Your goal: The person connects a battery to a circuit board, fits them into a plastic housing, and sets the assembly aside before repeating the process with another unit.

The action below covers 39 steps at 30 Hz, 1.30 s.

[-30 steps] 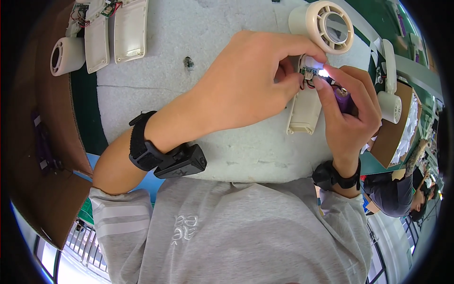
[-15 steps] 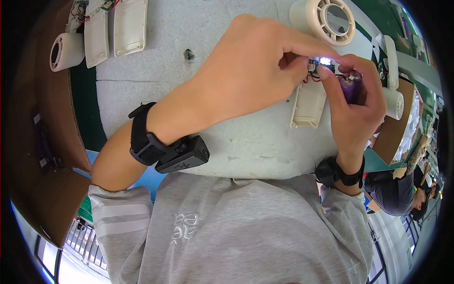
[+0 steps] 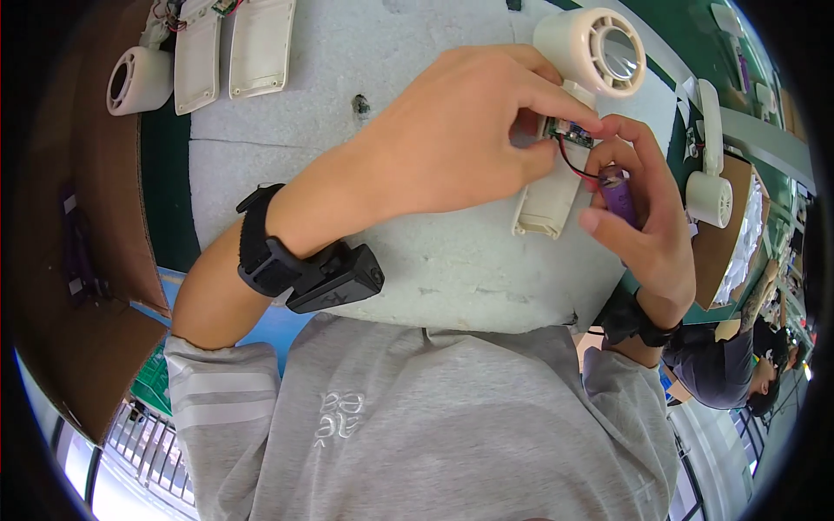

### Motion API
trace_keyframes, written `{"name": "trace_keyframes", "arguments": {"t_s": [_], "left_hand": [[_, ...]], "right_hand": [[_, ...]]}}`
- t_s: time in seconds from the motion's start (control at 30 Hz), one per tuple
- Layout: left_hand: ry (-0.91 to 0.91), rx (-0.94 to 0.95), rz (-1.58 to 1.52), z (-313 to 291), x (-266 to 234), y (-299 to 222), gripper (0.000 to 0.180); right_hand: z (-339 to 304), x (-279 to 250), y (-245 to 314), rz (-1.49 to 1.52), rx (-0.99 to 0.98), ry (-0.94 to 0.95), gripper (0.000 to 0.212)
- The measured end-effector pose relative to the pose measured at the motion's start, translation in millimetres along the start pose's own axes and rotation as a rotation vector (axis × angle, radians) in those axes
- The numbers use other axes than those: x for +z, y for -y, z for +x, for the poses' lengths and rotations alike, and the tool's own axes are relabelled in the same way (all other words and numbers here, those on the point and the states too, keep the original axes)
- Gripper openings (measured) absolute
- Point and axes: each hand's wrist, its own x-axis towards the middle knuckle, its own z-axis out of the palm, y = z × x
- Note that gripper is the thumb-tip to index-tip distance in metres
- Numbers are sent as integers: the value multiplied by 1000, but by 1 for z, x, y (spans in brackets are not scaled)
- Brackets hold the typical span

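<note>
The white foam work pad (image 3: 434, 260) lay across the bench, its near edge running just above the person's grey sweatshirt and its left edge bordered by a strip of green mat (image 3: 161, 191). Most of the pad's middle and left part was bare, giving open room there; the far left corner was taken up by two cream handle shells (image 3: 230, 48) and a round cream fan head (image 3: 139, 80). Toward the far right corner stood a cream handheld fan body (image 3: 578, 95), its round grille head near the pad's far edge and its handle half reaching back toward the hands.

The left hand (image 3: 460, 130) covered much of that handle, so how the shell sat on the pad was hard to make out. Its thumb and forefinger were pinched together on a small green circuit board (image 3: 571, 133), which sat at the top of the handle, just right of the fingertips. Red and black wires (image 3: 578, 165) ran from the board down to a purple cylindrical battery cell (image 3: 618, 195). The right hand (image 3: 643, 217) was curled around that cell, fingers closed on it, with the forefinger tip reaching up to the board; the cell was mostly hidden by the fingers. Another white fan (image 3: 708, 174) lay beyond the pad's right edge, probably on cardboard.
</note>
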Motion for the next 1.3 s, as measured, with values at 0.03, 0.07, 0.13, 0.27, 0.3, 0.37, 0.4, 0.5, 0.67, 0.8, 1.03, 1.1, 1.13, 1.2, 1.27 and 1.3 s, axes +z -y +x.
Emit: {"name": "trace_keyframes", "arguments": {"t_s": [0.03,0.07,0.13,0.27,0.3,0.37,0.4,0.5,0.67,0.8,1.03,1.1,1.13,1.2,1.27,1.3], "left_hand": [[9,-30,-9,0,-2,1,28],[18,-60,-18,0,-4,1,28],[8,-117,-22,0,-6,0,27],[-68,-206,-4,1,-6,-3,26],[-121,-182,24,2,-5,-4,25],[-176,-156,47,3,-3,-6,25],[-145,-200,15,3,-2,-6,27],[-99,-289,-39,0,-1,-5,31],[-135,-221,27,-1,0,-2,32],[-140,-217,32,0,-3,-7,33],[-207,-189,-9,1,2,-9,28],[-189,-221,-10,2,2,-11,28],[-179,-238,-10,1,3,-12,29],[-167,-217,-3,0,2,-13,29],[-162,-221,6,-1,0,-13,30],[-165,-206,14,-1,0,-13,30]], "right_hand": [[-1,-1,1,91,21,56,38],[-1,-1,2,92,23,51,38],[0,-2,2,203,25,62,40],[4,-3,0,324,49,-28,39],[5,-4,1,352,61,-77,38],[3,-14,3,250,126,-102,35],[1,-21,4,148,190,-127,33],[5,-17,1,-79,198,-216,27],[2,-4,2,-628,-51,-384,19],[-2,-7,-5,-835,-307,-396,17],[-4,-5,0,-873,-393,-347,13],[-5,-5,0,-901,-408,-315,12],[-5,-4,1,-910,-415,-333,12],[-4,-2,4,-965,-443,-308,11],[-2,-1,5,-996,-468,-307,11],[-2,-1,5,-1014,-467,-299,10]]}}
